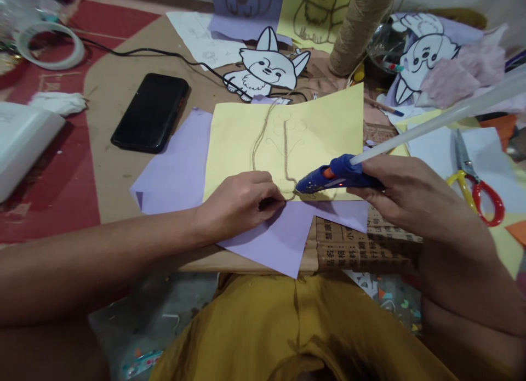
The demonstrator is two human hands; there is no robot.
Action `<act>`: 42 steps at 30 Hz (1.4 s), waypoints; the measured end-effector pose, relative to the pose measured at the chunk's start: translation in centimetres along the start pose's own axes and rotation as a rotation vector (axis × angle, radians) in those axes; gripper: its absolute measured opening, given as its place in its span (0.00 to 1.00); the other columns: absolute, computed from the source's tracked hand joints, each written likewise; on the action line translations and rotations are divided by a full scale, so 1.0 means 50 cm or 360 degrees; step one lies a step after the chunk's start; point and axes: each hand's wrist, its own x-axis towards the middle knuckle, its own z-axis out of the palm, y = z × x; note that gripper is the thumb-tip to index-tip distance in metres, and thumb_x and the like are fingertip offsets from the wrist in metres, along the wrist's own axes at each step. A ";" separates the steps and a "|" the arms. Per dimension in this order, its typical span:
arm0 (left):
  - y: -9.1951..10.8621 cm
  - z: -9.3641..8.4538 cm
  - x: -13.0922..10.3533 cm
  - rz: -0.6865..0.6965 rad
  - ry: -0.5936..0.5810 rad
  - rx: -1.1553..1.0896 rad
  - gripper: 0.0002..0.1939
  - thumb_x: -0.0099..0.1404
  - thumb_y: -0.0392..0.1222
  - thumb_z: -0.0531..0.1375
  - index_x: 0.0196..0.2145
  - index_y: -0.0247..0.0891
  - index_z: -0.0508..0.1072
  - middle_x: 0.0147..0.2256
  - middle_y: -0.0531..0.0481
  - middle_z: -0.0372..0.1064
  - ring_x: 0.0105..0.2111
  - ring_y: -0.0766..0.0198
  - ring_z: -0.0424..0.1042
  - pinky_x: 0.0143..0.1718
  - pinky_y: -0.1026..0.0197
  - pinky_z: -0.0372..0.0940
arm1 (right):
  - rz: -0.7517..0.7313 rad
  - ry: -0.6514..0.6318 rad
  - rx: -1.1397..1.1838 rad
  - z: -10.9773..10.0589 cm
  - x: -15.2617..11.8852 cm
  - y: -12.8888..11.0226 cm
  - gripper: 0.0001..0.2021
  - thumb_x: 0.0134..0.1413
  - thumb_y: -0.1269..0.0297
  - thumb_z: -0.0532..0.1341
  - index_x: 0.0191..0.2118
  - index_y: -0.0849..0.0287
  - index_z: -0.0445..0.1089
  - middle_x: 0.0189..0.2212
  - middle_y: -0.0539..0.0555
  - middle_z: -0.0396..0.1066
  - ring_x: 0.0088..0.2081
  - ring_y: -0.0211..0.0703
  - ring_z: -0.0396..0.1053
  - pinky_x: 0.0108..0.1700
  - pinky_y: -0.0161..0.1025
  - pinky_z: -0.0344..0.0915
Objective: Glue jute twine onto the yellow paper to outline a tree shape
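Note:
A yellow sheet of paper (234, 134) bears a faint pencil drawing of a flower. Brown twine (286, 145) lies along the drawn stem and bends near the bottom edge; a loose length loops up the left side. My left hand (250, 200) rests on the lower edge of the sheet, thumb and fingertips pinched on the twine. In my right hand (411, 189) is a blue glue gun (341, 172) with a long white glue stick out of its back. Its nozzle points down-left, at the twine close to my left fingertips.
Purple paper (176, 167) lies beneath the sheet on cardboard. A black phone (151, 112) sits left, scissors (476, 178) right. Behind are a fox cutout (267, 66), a twine spool (359, 30) and a black cable (164, 50). A tape roll (49, 45) lies far left.

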 end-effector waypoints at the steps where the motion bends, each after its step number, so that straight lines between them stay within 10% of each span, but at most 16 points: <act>1: 0.000 0.000 0.000 0.0000 -0.0002 0.0000 0.07 0.71 0.33 0.64 0.36 0.35 0.82 0.33 0.48 0.78 0.33 0.65 0.76 0.33 0.64 0.68 | 0.0017 -0.0014 -0.0006 -0.002 0.000 -0.002 0.04 0.67 0.68 0.60 0.38 0.53 0.68 0.33 0.53 0.75 0.34 0.48 0.72 0.35 0.41 0.62; 42: 0.000 0.000 0.004 -0.0106 0.0081 0.0047 0.07 0.69 0.33 0.63 0.35 0.36 0.82 0.31 0.50 0.77 0.29 0.67 0.73 0.29 0.65 0.62 | 0.0007 0.0001 -0.0064 -0.013 0.000 0.001 0.06 0.66 0.68 0.61 0.38 0.53 0.64 0.34 0.52 0.75 0.33 0.46 0.71 0.35 0.41 0.61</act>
